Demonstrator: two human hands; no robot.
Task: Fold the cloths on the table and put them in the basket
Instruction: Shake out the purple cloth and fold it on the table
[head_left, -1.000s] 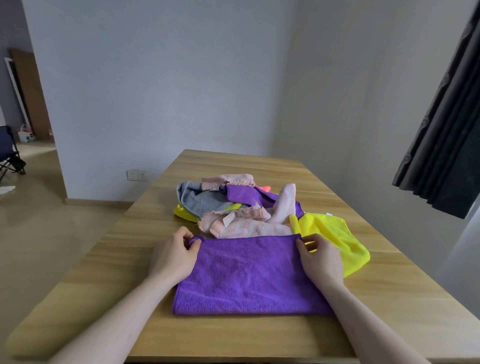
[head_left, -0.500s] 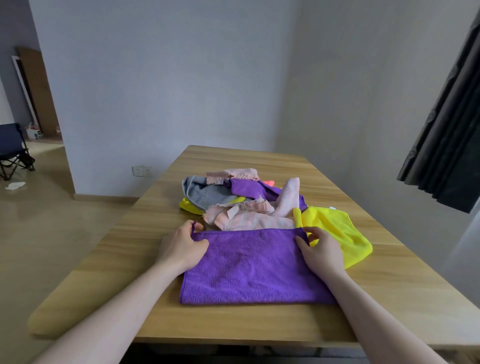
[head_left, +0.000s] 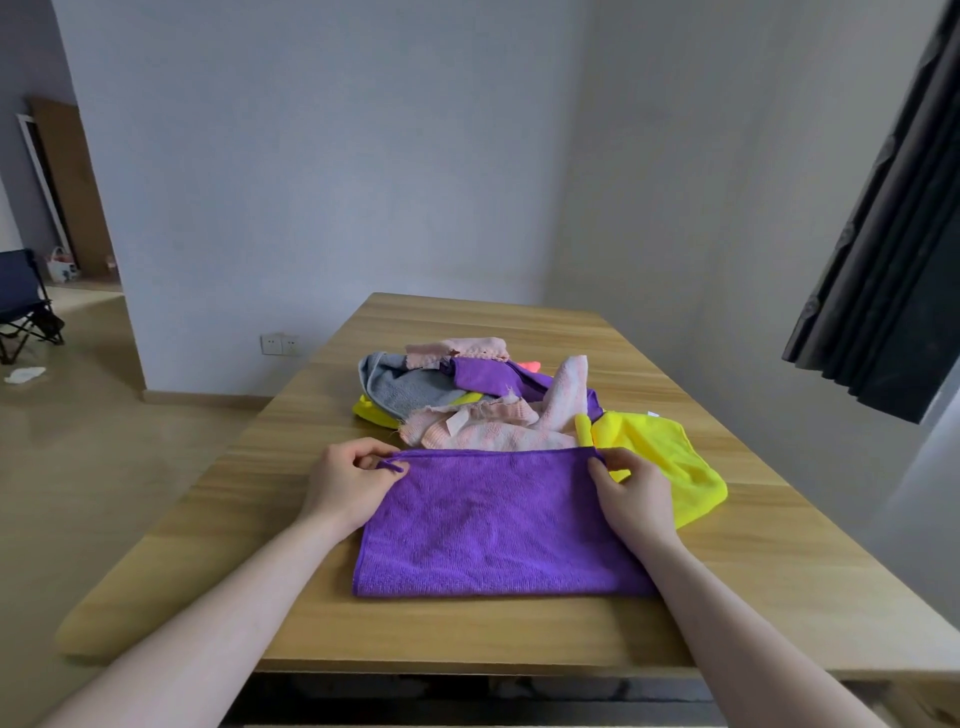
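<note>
A purple cloth (head_left: 493, 525) lies folded flat on the wooden table (head_left: 779, 561) in front of me. My left hand (head_left: 345, 480) pinches its far left corner, where a small loop sticks out. My right hand (head_left: 631, 491) pinches its far right corner. Behind it sits a heap of cloths (head_left: 467, 400): grey, pink, purple and yellow ones. A yellow cloth (head_left: 670, 457) lies flat to the right, partly under my right hand. No basket is in view.
The table runs away from me toward a white wall. A dark curtain (head_left: 893, 249) hangs at the right. At the left, open floor leads to a doorway with a folding chair (head_left: 23, 306).
The view has shifted, so the table sits lower in the frame. Both hands keep their hold on the purple cloth's far corners; the cloth lies much as before.
</note>
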